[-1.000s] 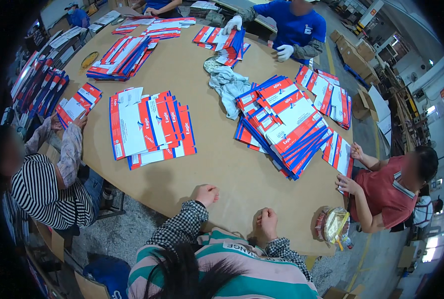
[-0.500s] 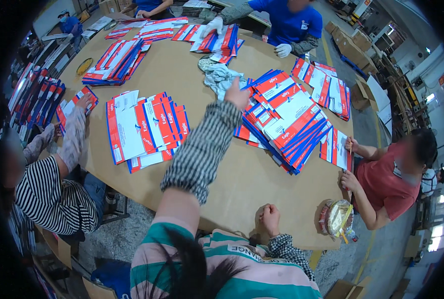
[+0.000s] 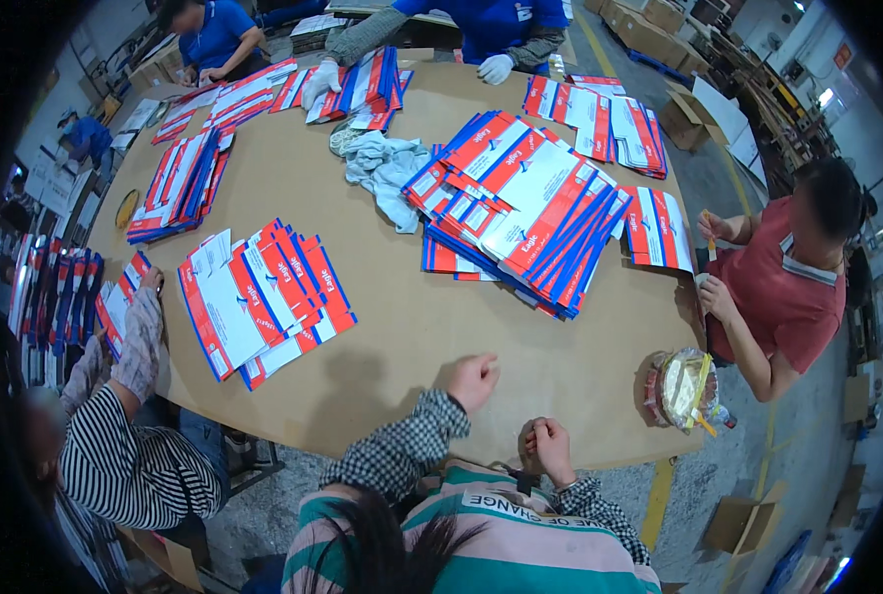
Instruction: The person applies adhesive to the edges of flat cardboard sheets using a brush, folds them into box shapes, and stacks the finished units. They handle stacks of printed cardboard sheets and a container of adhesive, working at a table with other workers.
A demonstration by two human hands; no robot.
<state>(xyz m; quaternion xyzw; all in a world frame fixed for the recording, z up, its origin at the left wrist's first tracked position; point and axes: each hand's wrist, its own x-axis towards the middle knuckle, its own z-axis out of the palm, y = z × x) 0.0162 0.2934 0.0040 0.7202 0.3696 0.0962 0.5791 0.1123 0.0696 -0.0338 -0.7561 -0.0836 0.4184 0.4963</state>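
Observation:
My left hand [image 3: 473, 382] is curled closed just above the near part of the brown table [image 3: 382, 307], with nothing showing in it. To its right, near the front edge, my right hand [image 3: 550, 447] is also closed; no object shows in its fingers. Ahead of both hands lies a large, fanned stack of flat red, white and blue cartons [image 3: 545, 203]. A smaller stack of the same cartons [image 3: 253, 297] is farther left. Beyond my left hand, a crumpled light-blue cloth [image 3: 387, 173] touches or nearly touches the large stack's left side.
A plastic-wrapped round tub [image 3: 681, 388] stands at the right edge. A person in red [image 3: 783, 267] handles a carton there. A person in striped clothing [image 3: 139, 460] is at left. White-gloved hands [image 3: 320, 84] touch cartons across the table. A yellow ring [image 3: 127, 208] lies at far left.
My left hand has drawn back from beside the cloth and large stack to near my right hand, its fingers curled. The whole view has shifted; my right hand stays near the front edge.

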